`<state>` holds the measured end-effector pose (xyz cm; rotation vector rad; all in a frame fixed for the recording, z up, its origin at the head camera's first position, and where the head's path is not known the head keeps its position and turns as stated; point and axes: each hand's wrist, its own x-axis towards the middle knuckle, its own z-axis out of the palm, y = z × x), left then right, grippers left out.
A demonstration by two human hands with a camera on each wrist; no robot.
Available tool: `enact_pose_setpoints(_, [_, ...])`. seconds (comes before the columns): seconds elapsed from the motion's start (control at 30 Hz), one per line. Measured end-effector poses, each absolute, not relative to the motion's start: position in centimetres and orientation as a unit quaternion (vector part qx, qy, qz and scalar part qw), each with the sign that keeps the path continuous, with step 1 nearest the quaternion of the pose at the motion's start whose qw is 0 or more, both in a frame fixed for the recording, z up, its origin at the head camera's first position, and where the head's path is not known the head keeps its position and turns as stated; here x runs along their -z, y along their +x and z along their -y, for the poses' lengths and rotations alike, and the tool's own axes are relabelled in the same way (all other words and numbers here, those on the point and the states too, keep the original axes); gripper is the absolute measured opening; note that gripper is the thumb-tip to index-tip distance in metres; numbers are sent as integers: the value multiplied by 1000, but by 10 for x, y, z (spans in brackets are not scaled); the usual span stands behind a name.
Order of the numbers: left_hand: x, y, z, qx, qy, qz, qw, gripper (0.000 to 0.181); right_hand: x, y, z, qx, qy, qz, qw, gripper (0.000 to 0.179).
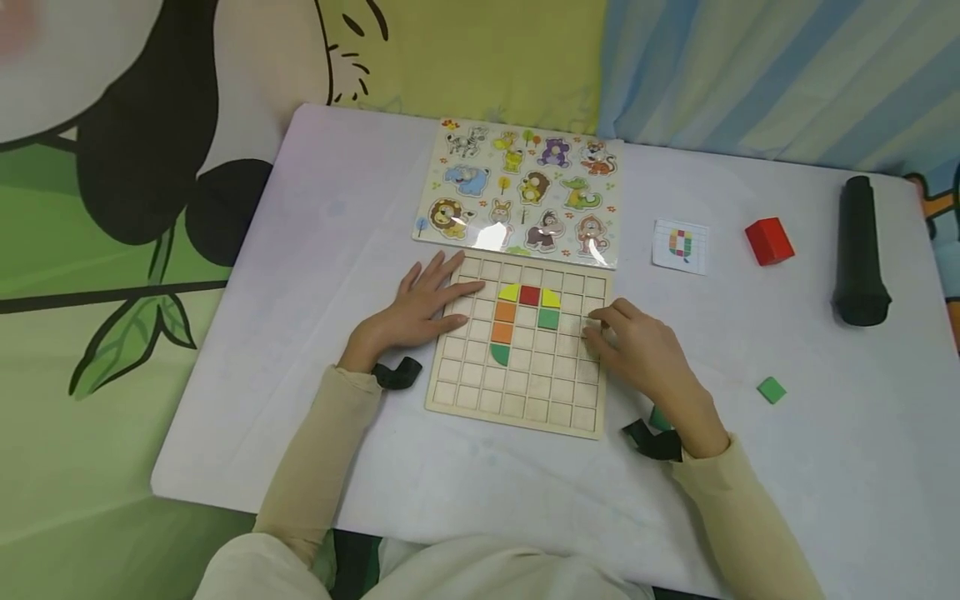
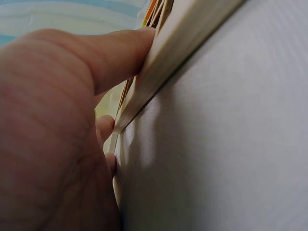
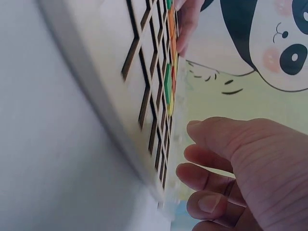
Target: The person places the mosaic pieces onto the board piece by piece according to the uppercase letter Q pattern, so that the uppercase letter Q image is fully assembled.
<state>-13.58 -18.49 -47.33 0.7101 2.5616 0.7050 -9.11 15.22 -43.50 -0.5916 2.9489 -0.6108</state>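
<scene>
A wooden grid board (image 1: 540, 387) lies on the table, with a few coloured pieces set in its squares. Among them are a red square (image 1: 529, 296), two orange squares (image 1: 504, 312) one below the other, a green square (image 1: 548, 318), a green quarter-round piece (image 1: 500, 355), and yellow pieces (image 1: 551, 297) either side of the red one. My left hand (image 1: 416, 308) rests with spread fingers over the board's upper left edge; its thumb (image 2: 120, 50) touches that edge in the left wrist view. Over the right edge hovers my right hand (image 1: 645, 346), fingers loosely bent, nothing between thumb and fingers in the right wrist view.
Behind the board lies an animal picture puzzle (image 1: 517, 204). To the right are a small pattern card (image 1: 680, 247), a red block (image 1: 769, 242), a loose green square (image 1: 771, 390) and a long black object (image 1: 861, 250). Another green piece (image 1: 660, 418) is partly hidden by my right wrist.
</scene>
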Motion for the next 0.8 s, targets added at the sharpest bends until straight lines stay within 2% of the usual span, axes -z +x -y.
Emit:
enact_pose_setpoints(0.17, [474, -137, 184, -253, 254, -913, 193, 56, 437, -84, -173, 203, -172, -964, 7, 24])
enact_pose_setpoints(0.57, [477, -134, 182, -255, 252, -913, 197, 56, 438, -66, -230, 196, -67, -978, 13, 26])
enact_pose_setpoints(0.8, [473, -136, 182, -250, 250, -915, 196, 56, 438, -52, -272, 177, 20, -983, 53, 32])
